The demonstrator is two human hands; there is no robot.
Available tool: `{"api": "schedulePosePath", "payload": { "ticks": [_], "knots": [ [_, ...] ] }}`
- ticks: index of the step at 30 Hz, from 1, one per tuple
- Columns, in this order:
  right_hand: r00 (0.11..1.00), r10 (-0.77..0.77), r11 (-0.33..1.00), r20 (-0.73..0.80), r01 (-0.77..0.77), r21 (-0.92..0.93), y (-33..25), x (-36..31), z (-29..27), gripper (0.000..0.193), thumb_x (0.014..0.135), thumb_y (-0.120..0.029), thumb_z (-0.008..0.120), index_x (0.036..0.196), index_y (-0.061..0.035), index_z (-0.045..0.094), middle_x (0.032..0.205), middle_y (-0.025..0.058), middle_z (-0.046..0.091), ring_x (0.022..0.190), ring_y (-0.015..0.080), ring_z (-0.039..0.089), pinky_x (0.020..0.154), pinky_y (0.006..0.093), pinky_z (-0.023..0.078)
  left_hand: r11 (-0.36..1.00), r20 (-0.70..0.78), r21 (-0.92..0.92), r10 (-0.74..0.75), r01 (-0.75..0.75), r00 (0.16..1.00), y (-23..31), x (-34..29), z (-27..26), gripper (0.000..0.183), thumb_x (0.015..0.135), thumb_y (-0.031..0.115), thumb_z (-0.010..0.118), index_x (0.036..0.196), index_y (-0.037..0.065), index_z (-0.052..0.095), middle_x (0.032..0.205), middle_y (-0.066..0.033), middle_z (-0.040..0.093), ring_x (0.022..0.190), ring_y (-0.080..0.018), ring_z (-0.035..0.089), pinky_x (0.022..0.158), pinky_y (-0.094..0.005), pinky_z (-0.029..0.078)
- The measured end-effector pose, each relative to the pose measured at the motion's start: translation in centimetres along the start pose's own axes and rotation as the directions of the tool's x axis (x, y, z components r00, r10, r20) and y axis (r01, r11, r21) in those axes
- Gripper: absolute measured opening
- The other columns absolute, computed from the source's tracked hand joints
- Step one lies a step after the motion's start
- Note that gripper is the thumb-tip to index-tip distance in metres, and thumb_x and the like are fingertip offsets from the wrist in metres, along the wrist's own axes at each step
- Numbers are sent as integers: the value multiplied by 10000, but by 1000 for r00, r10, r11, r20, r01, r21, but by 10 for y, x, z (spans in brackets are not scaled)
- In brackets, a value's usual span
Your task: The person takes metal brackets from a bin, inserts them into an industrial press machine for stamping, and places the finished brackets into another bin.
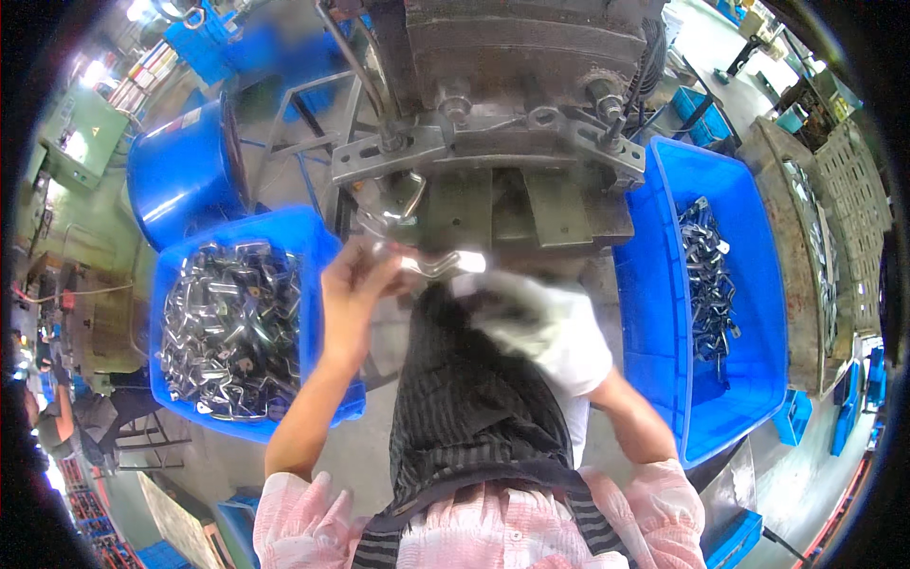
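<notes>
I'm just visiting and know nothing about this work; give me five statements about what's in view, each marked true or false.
1. The left hand grips one end of a bent metal part. True.
2. The right hand is bare. False: it wears a whitish glove.
3. The left bin holds a bigger heap of metal parts than the right bin. True.
4. The drum beyond the left bin is red. False: a blue drum stands there.
5. The person wears a dark striped apron. True.
</notes>
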State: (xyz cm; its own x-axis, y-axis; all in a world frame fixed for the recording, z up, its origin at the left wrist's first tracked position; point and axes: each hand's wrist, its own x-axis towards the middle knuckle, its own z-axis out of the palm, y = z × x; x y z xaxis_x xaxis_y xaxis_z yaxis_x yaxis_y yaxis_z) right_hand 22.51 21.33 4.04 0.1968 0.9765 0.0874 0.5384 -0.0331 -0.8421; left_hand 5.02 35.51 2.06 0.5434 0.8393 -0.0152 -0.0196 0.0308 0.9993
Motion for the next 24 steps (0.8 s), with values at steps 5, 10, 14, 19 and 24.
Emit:
{"api": "schedulePosePath", "payload": {
  "ticks": [5,10,14,19,24],
  "knots": [
    [1000,9,966,-29,-1,259,-4,44,40,473,803,-293,614,1199,-61,500,859,180,634,773,298,636,695,337,489,968,102,240,52,-75,993,-7,-25,10,416,917,215,467,1241,-44,440,1238,-186,498,1128,-230,479,941,-320,369],
    [997,-78,814,2,63,577,6,52,40,372,774,-199,648,1097,-40,555,888,150,634,749,229,617,698,278,479,972,315,214,24,-96,949,-2,-35,-8,472,892,190,502,1287,-41,385,1377,-186,348,1232,-276,389,1020,-365,285],
    [983,-164,919,-87,184,348,2,50,42,291,728,-165,653,987,-54,578,861,151,613,777,278,617,713,325,486,927,363,314,84,-207,928,2,-30,-11,484,862,159,546,1279,-34,394,1394,-179,325,1225,-289,395,1007,-368,308],
    [908,34,998,-419,-10,59,27,60,7,249,749,-200,675,919,-38,592,788,141,642,683,214,642,605,299,499,824,432,469,100,-318,896,31,-21,-45,291,823,59,581,1107,-7,578,1095,-151,603,978,-240,586,849,-318,450],
    [875,316,700,-368,46,712,76,90,-8,150,817,-77,619,928,19,593,805,80,656,657,119,625,573,228,507,552,-174,833,197,37,965,-39,-16,-171,249,758,41,620,1004,5,615,869,-132,651,778,-255,632,701,-330,480]
  ]
}}
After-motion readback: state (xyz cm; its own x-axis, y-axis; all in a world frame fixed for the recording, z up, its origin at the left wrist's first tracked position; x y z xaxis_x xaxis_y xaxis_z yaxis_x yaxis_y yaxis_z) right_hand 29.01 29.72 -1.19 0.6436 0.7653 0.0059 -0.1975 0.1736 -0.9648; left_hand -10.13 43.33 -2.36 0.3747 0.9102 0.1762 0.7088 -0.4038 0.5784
